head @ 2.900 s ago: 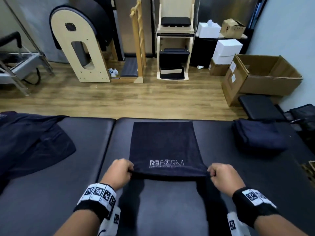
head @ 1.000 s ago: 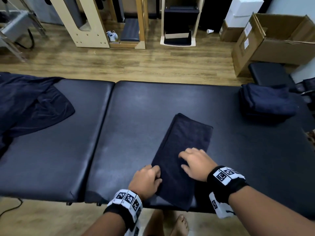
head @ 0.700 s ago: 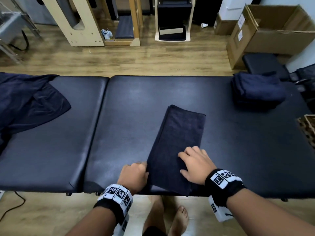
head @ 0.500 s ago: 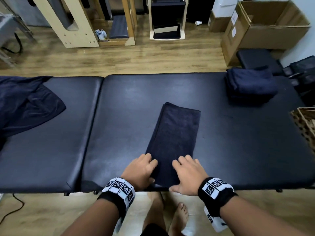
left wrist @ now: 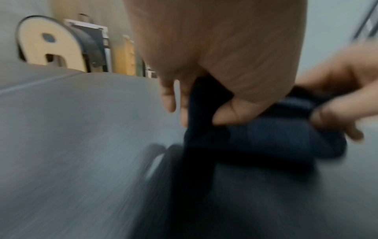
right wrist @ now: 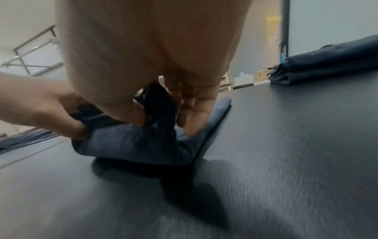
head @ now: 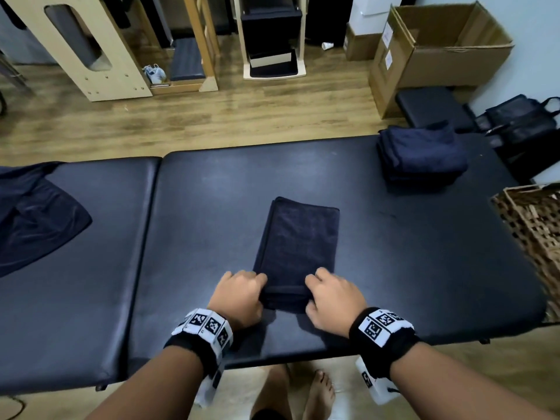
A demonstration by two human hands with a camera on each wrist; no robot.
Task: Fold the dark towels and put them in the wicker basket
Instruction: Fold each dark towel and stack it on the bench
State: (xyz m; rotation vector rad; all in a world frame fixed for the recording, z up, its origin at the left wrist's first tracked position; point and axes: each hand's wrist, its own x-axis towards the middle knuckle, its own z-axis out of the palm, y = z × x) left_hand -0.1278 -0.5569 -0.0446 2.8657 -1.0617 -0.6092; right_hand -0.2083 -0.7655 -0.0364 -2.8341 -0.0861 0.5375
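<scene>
I'm looking down at a black padded table (head: pixel 394 268) on a wooden floor, with wooden studio frames and an open cardboard box (head: pixel 448 47) along the far wall. In the middle of the table lies the dark towel (head: pixel 298 237), folded into a narrow strip running away from me. My left hand (head: pixel 239 295) and right hand (head: pixel 331 298) each pinch a near corner of it, thumb under and fingers over, and the near end is lifted off the padding; the right wrist view shows that raised edge (right wrist: pixel 143 143) curling up between both hands, while the left wrist view is smeared with blur but still shows fingers (left wrist: pixel 231 111) clamped on cloth. At the far right corner sits a stack of folded towels (head: pixel 421 156), well apart from the strip. The wicker basket (head: pixel 533 225) stands at the right end of the table, only partly in frame. On the left section of the table a loose dark cloth (head: pixel 33 219) is spread out, unfolded. A black bag (head: pixel 521 122) sits beyond the right end of the table. Nothing lies between the hands and the basket.
</scene>
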